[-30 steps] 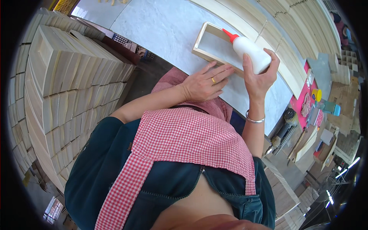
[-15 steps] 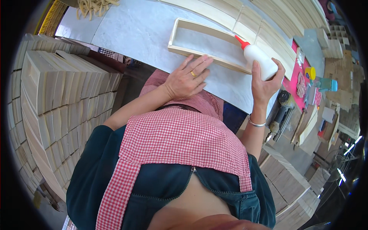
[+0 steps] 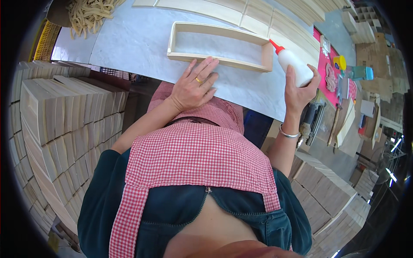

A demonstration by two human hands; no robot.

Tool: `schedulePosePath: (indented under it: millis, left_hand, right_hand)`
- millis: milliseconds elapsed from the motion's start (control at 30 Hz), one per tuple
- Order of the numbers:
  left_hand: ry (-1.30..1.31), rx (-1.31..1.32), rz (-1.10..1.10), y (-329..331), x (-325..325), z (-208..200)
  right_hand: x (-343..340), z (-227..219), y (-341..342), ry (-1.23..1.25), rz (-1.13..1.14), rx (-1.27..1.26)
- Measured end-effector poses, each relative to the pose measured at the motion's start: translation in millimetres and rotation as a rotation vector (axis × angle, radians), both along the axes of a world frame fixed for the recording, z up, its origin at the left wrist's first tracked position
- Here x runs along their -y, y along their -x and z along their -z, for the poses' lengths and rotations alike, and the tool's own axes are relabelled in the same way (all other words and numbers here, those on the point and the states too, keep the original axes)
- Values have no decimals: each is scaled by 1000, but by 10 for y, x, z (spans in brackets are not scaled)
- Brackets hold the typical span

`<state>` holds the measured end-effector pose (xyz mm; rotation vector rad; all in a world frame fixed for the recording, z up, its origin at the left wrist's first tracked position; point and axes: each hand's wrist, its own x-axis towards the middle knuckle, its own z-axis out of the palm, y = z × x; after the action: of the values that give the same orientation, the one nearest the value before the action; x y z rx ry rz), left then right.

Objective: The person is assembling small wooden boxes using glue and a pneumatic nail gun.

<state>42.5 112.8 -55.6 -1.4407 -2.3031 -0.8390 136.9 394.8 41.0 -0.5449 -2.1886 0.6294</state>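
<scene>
A long, narrow rectangular wooden frame [image 3: 241,63] lies on the pale marbled table, its inside showing the tabletop. My left hand [image 3: 193,86], wearing a gold ring, rests with fingers stretched out against the near long side of the frame. In my right hand [image 3: 300,92] is a white squeeze bottle [image 3: 294,66], gripped around its base. The bottle tilts up to the left, and its red nozzle [image 3: 276,45] points at the frame's far right corner. Whether the tip touches the wood I cannot tell.
Thin wooden strips [image 3: 284,41] line the table's far side. Curled tan strips [image 3: 88,17] lie far left beside a yellow basket [image 3: 46,41]. Stacked wooden pieces [image 3: 64,112] rise at my left. At right are a yellow tub [image 3: 339,62] and a power tool [image 3: 310,120].
The bottle now sits right of the frame with its nozzle at the far right corner, uncovering the frame's right end. My left hand stays at the near side. The whole view has shifted slightly.
</scene>
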Motion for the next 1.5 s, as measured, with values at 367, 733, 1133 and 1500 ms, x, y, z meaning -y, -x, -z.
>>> schedulePosePath:
  millis: [367, 733, 1133, 1500]
  left_hand:
    - [-5, 13, -7, -15, -11, -40]
    - [-15, 13, -7, -2, 21, -64]
    - [-4, -91, -34, -58, 101, 115]
    - [0, -55, 3, -17, 132, 169]
  right_hand:
    - [58, -52, -281, -33, 43, 1]
    - [364, -157, -703, 52, 86, 85]
    - [1433, 41, 105, 411, -399, 43]
    - [1545, 104, 291, 297, -460, 40]
